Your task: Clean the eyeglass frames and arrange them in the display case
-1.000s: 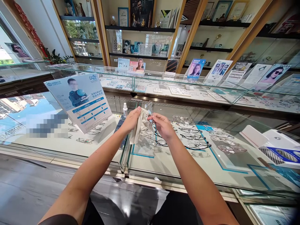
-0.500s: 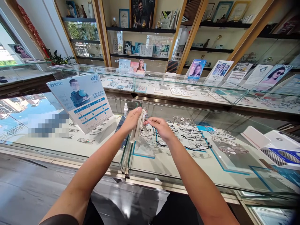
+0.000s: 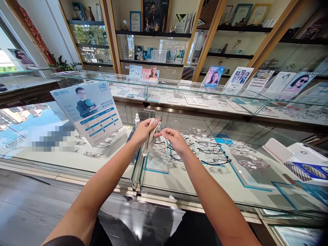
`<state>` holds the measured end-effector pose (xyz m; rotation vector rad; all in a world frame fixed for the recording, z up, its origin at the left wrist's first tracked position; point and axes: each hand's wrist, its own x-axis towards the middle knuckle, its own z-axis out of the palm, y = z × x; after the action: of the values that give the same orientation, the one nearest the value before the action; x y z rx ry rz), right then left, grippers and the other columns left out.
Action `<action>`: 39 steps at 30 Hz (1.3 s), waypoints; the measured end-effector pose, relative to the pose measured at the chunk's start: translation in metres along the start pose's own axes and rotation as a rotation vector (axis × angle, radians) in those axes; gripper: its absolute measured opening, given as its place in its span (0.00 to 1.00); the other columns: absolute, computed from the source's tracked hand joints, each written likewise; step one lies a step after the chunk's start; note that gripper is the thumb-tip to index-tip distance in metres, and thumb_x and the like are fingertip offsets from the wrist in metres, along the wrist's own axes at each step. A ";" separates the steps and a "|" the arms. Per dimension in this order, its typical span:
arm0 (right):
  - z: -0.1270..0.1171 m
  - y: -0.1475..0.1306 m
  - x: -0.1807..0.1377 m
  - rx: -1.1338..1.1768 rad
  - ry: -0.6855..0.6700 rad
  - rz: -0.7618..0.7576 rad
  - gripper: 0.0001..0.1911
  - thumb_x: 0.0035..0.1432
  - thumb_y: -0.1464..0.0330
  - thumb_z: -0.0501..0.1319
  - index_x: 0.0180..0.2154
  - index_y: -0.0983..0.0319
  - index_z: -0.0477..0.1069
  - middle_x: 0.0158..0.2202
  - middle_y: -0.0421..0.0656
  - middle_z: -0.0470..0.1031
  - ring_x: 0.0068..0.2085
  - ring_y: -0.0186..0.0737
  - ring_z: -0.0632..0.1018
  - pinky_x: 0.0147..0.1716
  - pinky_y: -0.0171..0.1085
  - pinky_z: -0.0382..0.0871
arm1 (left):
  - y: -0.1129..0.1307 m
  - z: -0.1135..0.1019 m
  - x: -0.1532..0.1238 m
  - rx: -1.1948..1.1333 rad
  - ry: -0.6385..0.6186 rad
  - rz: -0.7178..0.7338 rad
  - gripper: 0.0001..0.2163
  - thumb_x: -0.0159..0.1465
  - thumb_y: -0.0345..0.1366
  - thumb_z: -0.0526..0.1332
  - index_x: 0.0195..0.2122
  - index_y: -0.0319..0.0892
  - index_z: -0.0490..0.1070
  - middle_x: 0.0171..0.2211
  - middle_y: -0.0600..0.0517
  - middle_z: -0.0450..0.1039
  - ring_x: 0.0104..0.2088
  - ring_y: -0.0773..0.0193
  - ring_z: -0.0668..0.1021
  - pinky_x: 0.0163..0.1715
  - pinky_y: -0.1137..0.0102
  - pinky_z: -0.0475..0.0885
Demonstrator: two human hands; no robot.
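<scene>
My left hand [image 3: 141, 132] is closed around a beige cleaning cloth [image 3: 148, 145], whose lower end hangs below the fingers. A thin-framed pair of eyeglasses [image 3: 159, 125] sits between my hands, partly wrapped in the cloth and partly hidden by my fingers. Pinched fingers of my right hand [image 3: 173, 138] hold a slim part of the frame, seemingly a temple. Both hands are above the glass counter, close together. Just behind my left hand stands a small white spray bottle [image 3: 137, 120].
Several pairs of glasses [image 3: 211, 150] lie inside the glass display case [image 3: 179, 184] under my hands. A large tilted sign [image 3: 88, 114] stands on the left; an opened white box [image 3: 304, 155] is at the right. Farther back runs another glass counter [image 3: 169, 85] with upright cards.
My right hand's fingers have shifted slightly left, closer to the cloth. The eyeglasses have turned a little, and more of the frame shows above the left fingers.
</scene>
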<state>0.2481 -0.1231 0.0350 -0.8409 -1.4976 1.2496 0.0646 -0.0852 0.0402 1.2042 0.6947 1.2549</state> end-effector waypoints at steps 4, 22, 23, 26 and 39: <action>-0.001 0.002 0.002 0.039 0.029 -0.024 0.24 0.55 0.43 0.76 0.31 0.57 0.83 0.36 0.43 0.87 0.44 0.48 0.82 0.56 0.46 0.69 | 0.003 0.005 -0.003 -0.050 -0.061 -0.054 0.32 0.47 0.56 0.84 0.43 0.38 0.80 0.32 0.52 0.79 0.27 0.69 0.76 0.29 0.73 0.72; -0.007 0.006 0.004 0.071 -0.020 0.019 0.21 0.57 0.46 0.75 0.32 0.57 0.82 0.36 0.43 0.84 0.45 0.47 0.79 0.57 0.45 0.65 | 0.005 0.001 0.000 -0.085 -0.052 -0.050 0.28 0.48 0.55 0.84 0.34 0.39 0.76 0.26 0.53 0.78 0.23 0.69 0.76 0.24 0.74 0.71; -0.007 0.007 0.004 0.083 -0.014 0.019 0.22 0.56 0.46 0.75 0.31 0.57 0.82 0.35 0.43 0.84 0.45 0.47 0.79 0.57 0.45 0.65 | 0.005 0.000 0.000 -0.091 -0.065 -0.065 0.28 0.46 0.54 0.85 0.35 0.38 0.76 0.26 0.53 0.78 0.23 0.68 0.77 0.25 0.73 0.72; -0.007 0.007 0.005 0.115 -0.005 0.013 0.21 0.54 0.46 0.77 0.31 0.57 0.82 0.34 0.43 0.83 0.45 0.48 0.79 0.57 0.46 0.65 | 0.007 0.001 0.000 -0.094 -0.105 -0.106 0.29 0.44 0.49 0.86 0.39 0.38 0.78 0.27 0.53 0.80 0.25 0.67 0.79 0.27 0.73 0.74; -0.004 0.005 0.004 0.148 -0.022 0.018 0.23 0.53 0.45 0.78 0.31 0.57 0.83 0.34 0.43 0.81 0.45 0.47 0.77 0.57 0.47 0.66 | 0.009 0.002 -0.003 -0.012 -0.187 -0.061 0.27 0.50 0.51 0.84 0.41 0.36 0.82 0.30 0.48 0.83 0.29 0.64 0.81 0.35 0.69 0.78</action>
<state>0.2506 -0.1173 0.0307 -0.7457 -1.3987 1.3693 0.0628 -0.0900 0.0485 1.2632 0.5808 1.0788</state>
